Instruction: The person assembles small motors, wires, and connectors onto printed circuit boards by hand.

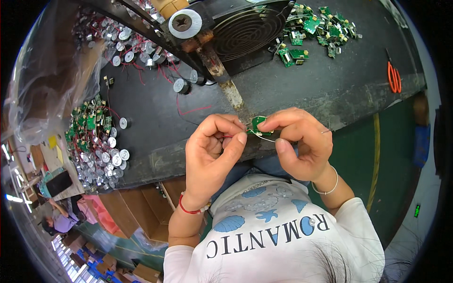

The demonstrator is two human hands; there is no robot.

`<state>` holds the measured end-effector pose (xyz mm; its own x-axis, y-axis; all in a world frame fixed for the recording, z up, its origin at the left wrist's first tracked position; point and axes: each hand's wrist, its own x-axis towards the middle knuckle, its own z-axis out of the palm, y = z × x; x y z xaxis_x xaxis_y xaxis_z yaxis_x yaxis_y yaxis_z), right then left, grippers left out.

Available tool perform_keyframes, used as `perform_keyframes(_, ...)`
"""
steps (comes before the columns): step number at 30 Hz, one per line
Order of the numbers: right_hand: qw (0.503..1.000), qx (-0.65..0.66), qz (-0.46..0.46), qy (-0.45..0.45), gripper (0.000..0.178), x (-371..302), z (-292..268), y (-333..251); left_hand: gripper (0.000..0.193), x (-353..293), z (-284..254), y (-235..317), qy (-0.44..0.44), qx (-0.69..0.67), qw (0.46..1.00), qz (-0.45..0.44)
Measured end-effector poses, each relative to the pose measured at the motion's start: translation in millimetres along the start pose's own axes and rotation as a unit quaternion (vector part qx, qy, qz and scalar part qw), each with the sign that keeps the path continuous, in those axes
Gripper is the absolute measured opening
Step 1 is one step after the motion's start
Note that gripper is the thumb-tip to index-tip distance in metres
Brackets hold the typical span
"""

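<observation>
Over the table's near edge, my left hand is closed in a pinch, with a short bit of red wire showing at its fingers. My right hand grips a small green circuit board by its right side. A thin pale wire, likely solder, runs from between that hand's fingers to the board's lower left edge. Just above the board hangs the tip of a soldering iron, fixed in a stand. Whether the tip touches the board is hidden by my fingers.
Silver round parts with red wires are heaped at the back left, beside a clear plastic bag. Wired boards pile at the left. A round fan grille, loose green boards and orange-handled scissors lie farther right.
</observation>
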<state>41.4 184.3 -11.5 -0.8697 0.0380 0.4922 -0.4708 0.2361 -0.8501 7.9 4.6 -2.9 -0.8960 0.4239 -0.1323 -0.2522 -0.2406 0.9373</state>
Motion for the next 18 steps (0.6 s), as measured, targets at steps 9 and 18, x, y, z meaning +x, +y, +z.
perform_keyframes(9, 0.999, -0.019, -0.025, 0.014, 0.014, 6.0, 1.7, 0.9, 0.009, 1.7, 4.4, 6.2, 0.003, -0.002, 1.0, 0.023)
perform_keyframes(18, 1.0, 0.007, -0.015, 0.008, 0.016, -5.5, 1.4, 3.2, 0.01, -6.8, 3.9, -0.8, -0.002, 0.0, 1.0, 0.014)
